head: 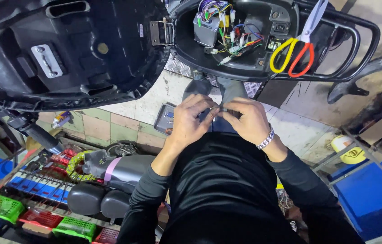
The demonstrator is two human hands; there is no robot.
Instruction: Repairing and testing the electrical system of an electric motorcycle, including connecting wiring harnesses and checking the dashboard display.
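Both hands, left hand [191, 118] and right hand [244, 118], are pinching one small part [218, 111] between fingertips at waist height, keeping it steady below the open scooter compartment [245, 68]. Scissors [296, 47] are resting on that compartment's rim, within reach; a parts tray [164, 118] is lying on the floor beneath.

Scissors [297, 47] have one yellow and one red handle; the sleeves [146, 194] are black.
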